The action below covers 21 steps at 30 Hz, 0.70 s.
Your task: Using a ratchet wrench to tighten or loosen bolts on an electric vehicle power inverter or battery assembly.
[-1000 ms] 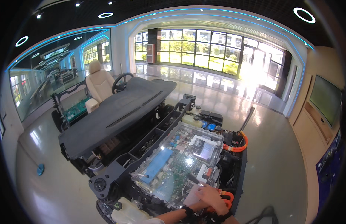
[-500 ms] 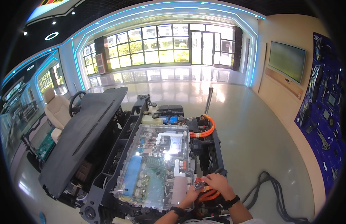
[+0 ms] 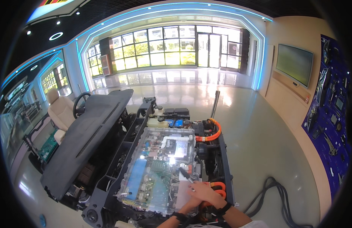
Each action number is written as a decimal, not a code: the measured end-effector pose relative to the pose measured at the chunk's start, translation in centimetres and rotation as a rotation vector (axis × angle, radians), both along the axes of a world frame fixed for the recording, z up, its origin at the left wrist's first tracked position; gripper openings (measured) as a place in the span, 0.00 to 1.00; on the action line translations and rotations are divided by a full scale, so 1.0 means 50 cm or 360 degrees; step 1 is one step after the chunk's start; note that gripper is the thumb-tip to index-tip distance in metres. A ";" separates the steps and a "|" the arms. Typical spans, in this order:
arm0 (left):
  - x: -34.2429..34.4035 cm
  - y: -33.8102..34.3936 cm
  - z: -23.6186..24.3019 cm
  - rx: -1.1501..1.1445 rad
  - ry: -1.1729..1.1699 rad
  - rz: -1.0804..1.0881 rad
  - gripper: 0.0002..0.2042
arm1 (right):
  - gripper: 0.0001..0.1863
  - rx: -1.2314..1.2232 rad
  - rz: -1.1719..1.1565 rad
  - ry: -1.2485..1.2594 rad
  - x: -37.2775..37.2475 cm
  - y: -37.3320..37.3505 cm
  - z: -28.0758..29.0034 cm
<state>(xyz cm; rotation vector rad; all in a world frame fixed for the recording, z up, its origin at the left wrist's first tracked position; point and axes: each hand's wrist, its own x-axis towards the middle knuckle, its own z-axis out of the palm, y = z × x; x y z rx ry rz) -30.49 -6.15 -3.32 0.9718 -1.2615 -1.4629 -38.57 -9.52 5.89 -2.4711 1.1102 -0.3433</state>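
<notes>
Both hands are close together over the lower right of the transparent-covered electronics housing (image 3: pixel 164 167). My right hand (image 3: pixel 206 192) is closed around a dark pen-like tool (image 3: pixel 185 174), tilted with its far end up and to the left. My left hand (image 3: pixel 192 199) is closed just beneath it, its fingers partly hidden, so what it grips cannot be made out. Orange cables (image 3: pixel 221 187) loop right beside my hands, and a pale pink panel (image 3: pixel 183 193) shows under the cover next to them.
The housing sits in a vehicle chassis (image 3: pixel 229 178). A dashboard (image 3: pixel 81 144) with steering wheel and beige seat (image 3: pixel 60 114) stands left, an upright metal bar (image 3: pixel 215 102) behind. Black cables (image 3: pixel 280 197) lie on the floor right, near a wall screen (image 3: pixel 293 64) and blue display board (image 3: pixel 330 125).
The view swung rightward over the last second. Since half a second ago my hands have shifted slightly left, and the dark tool now points up-left over the cover.
</notes>
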 end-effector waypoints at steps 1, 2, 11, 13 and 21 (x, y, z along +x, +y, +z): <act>0.008 0.003 -0.006 0.0023 -0.0006 0.0010 0.14 | 0.21 -0.0034 0.0269 0.0069 0.012 0.005 0.001; 0.015 0.010 -0.013 0.0047 -0.0011 0.0031 0.14 | 0.21 -0.0030 0.0299 0.0079 0.020 0.011 0.010; -0.025 -0.027 -0.018 -0.0321 0.0070 0.0140 0.14 | 0.22 0.0113 -0.0272 0.0030 -0.062 -0.015 0.014; -0.012 -0.025 0.048 -0.0016 -0.0059 0.0034 0.15 | 0.22 0.0232 -0.0514 0.0004 -0.097 -0.001 0.067; -0.027 -0.037 0.036 -0.0086 -0.0338 -0.0256 0.14 | 0.25 0.0360 -0.0907 0.0129 -0.150 0.032 0.081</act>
